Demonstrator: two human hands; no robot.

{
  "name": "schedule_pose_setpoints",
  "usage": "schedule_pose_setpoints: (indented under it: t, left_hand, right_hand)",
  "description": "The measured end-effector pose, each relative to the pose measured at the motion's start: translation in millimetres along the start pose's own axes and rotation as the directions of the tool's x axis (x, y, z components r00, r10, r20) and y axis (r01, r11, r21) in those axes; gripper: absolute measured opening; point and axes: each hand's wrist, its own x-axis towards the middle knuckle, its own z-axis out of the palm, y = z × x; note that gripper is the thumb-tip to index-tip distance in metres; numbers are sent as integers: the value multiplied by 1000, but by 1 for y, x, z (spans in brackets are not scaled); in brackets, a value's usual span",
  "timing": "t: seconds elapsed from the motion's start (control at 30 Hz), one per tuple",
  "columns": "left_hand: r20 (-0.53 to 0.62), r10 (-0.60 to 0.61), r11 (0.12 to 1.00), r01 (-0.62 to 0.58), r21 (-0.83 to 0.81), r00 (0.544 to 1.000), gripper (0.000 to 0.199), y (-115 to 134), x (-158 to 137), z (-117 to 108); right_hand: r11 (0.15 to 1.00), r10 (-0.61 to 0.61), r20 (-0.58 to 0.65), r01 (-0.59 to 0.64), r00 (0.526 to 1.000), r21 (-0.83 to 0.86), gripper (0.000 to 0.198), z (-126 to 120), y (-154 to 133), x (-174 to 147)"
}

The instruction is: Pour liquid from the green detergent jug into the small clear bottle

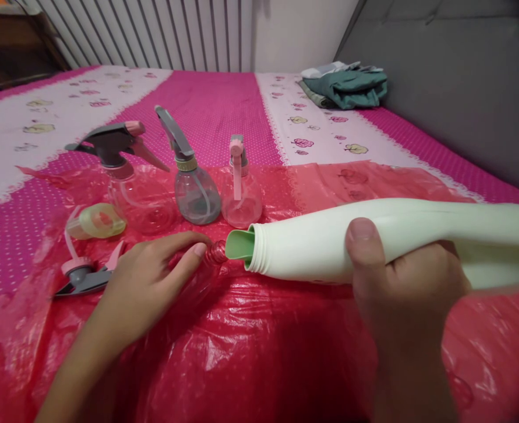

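My right hand [400, 282] grips a large pale-green jug [303, 247] by its handle, holding it tipped on its side. The jug's green pour spout [240, 244] points left, close to the threaded neck of a clear bottle [197, 276]. Around that bottle my left hand [157, 276] is closed, thumb and index finger near its neck; the bottle tilts toward the spout. No liquid stream can be made out between them. Left of my left hand lies a loose grey and pink spray trigger head [85, 276]. Just above it a small yellowish cap or cup [98, 222] rests on its side.
Behind my hands stand a clear spray bottle with a dark trigger [140, 202], a grey one [197, 197] and one with a pink trigger [242, 202]. Red plastic sheeting [250, 352] covers the patterned bedspread [215, 117]. Folded clothes [347, 87] lie back right, beside a grey headboard [453, 88].
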Motion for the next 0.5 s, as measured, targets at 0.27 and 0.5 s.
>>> schedule_pose_setpoints:
  t: [0.27, 0.5]
  left_hand:
    - [-1, 3, 1000, -3, 3, 1000, 55, 0, -1, -1]
    - [-1, -6, 1000, 6, 3, 1000, 55, 0, 0, 0]
  right_hand:
    - [1000, -20, -1, 20, 1000, -7, 77, 0, -1, -1]
    - [1000, 12, 12, -12, 1000, 9, 75, 2, 0, -1]
